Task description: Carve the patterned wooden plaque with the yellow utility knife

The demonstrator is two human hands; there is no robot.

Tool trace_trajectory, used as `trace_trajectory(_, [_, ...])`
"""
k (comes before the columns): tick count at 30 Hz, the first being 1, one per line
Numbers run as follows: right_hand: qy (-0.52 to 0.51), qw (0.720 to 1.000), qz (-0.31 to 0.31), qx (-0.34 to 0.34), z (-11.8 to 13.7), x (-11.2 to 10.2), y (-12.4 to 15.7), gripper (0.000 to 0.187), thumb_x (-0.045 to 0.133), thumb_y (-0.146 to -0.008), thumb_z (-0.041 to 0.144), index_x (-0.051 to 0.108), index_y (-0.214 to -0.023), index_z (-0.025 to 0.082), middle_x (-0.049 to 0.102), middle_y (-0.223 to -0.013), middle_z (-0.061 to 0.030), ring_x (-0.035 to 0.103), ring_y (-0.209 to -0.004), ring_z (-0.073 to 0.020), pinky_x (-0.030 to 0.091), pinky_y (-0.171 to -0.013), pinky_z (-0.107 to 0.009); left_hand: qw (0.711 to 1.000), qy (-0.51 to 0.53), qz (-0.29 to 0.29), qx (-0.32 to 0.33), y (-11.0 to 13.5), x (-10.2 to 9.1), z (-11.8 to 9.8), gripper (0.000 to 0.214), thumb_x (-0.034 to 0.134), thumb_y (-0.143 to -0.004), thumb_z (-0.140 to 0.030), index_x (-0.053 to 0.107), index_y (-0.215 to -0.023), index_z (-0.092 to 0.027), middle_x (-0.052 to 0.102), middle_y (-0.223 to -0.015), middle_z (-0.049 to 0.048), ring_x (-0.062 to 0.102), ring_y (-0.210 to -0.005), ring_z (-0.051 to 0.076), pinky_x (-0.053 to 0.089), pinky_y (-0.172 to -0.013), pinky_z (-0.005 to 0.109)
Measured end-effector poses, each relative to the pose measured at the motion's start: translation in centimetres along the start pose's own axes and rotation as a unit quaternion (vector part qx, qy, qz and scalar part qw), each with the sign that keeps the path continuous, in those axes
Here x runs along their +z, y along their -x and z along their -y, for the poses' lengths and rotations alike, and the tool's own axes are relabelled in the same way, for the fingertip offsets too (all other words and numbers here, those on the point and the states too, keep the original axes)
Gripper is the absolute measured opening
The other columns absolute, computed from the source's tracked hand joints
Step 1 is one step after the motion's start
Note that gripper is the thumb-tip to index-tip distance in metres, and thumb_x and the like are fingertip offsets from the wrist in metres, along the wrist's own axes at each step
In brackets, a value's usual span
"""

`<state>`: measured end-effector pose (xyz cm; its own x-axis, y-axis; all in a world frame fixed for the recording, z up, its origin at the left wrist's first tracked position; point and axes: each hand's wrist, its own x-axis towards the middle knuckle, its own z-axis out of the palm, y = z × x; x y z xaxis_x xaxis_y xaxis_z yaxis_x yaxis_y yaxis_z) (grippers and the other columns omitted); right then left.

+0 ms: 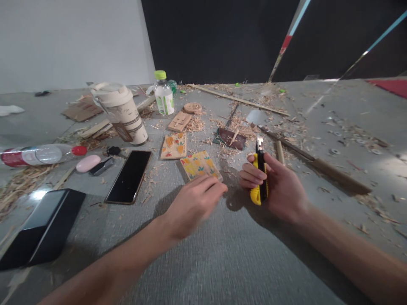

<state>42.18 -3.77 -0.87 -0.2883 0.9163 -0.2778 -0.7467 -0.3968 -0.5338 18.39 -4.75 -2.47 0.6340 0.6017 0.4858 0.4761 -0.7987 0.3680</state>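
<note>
My right hand (280, 186) is wrapped round a yellow and black utility knife (261, 178), its metal tip pointing up and away from me. My left hand (197, 201) is closed, with the fingers bent and pressed together; what they hold, if anything, is hidden. Just beyond it lies a small wooden board painted with yellow fruits and green leaves (200, 164). The left fingers overlap that board's near edge in view, and I cannot tell whether they touch it. A second painted board with orange fruits (174, 146) lies further off to the left.
Left of the boards lie a black phone (129, 177), a coffee cup (122, 110) and a red-capped bottle (44, 154). A green-capped bottle (164, 97) stands behind. A brown dustpan-like piece (232, 138), a wooden-handled tool (340, 176) and wood shavings cover the floor ahead and right.
</note>
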Motion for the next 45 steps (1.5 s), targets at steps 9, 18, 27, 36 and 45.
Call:
trace_trajectory(9, [0.009, 1.000, 0.010, 0.003, -0.1, 0.0, 0.0, 0.018, 0.063, -0.106, 0.036, 0.063, -0.098, 0.020, 0.037, -0.069, 0.0059, 0.035, -0.060, -0.0103, 0.044, -0.057, -0.022, 1.000, -0.005, 0.006, 0.004, 0.2, 0.2, 0.3, 0.014, 0.056, -0.108, -0.013, 0.070, -0.107, -0.014, 0.070, -0.095, 0.0043, 0.067, -0.087, 0.019, 0.056, -0.079, 0.031])
trace_trajectory(18, [0.013, 1.000, 0.013, 0.000, 0.0, -0.3, 0.0, 0.020, 0.058, -0.109, 0.036, 0.063, -0.099, 0.019, 0.038, -0.069, 0.0054, 0.035, -0.060, -0.0107, 0.045, -0.058, -0.023, 0.997, 0.069, 0.003, -0.015, 0.4, 0.2, 0.2, 0.013, 0.057, -0.109, -0.015, 0.070, -0.112, -0.015, 0.076, -0.101, 0.0045, 0.072, -0.090, 0.018, 0.058, -0.081, 0.031])
trace_trajectory(27, [0.046, 0.999, -0.011, 0.007, 0.1, 0.3, 0.1, 0.016, 0.065, -0.104, 0.037, 0.063, -0.096, 0.023, 0.030, -0.070, 0.0050, 0.030, -0.060, -0.0132, 0.043, -0.056, -0.025, 0.933, 0.256, -0.114, -0.227, -0.9, -1.8, 1.8, 0.009, 0.074, -0.099, -0.024, 0.080, -0.093, -0.023, 0.080, -0.088, 0.0013, 0.072, -0.078, 0.016, 0.060, -0.076, 0.030])
trace_trajectory(36, [0.055, 0.998, -0.022, 0.010, 0.0, 0.3, 0.0, 0.018, 0.064, -0.103, 0.040, 0.064, -0.096, 0.023, 0.029, -0.070, 0.0045, 0.028, -0.061, -0.0144, 0.040, -0.055, -0.027, 0.788, 0.349, -0.372, -0.344, -1.5, -2.9, 5.5, 0.009, 0.080, -0.090, -0.029, 0.081, -0.089, -0.019, 0.072, -0.076, 0.0003, 0.064, -0.072, 0.011, 0.053, -0.073, 0.026])
trace_trajectory(45, [0.028, 0.999, -0.013, 0.018, 0.0, 0.4, 0.0, 0.021, 0.057, -0.107, 0.039, 0.063, -0.095, 0.023, 0.029, -0.069, 0.0045, 0.028, -0.061, -0.0139, 0.041, -0.055, -0.025, 0.777, 0.366, -0.358, -0.366, -1.2, -2.7, 5.6, 0.016, 0.080, -0.092, -0.030, 0.076, -0.082, -0.018, 0.065, -0.072, -0.0017, 0.057, -0.066, 0.009, 0.046, -0.065, 0.024])
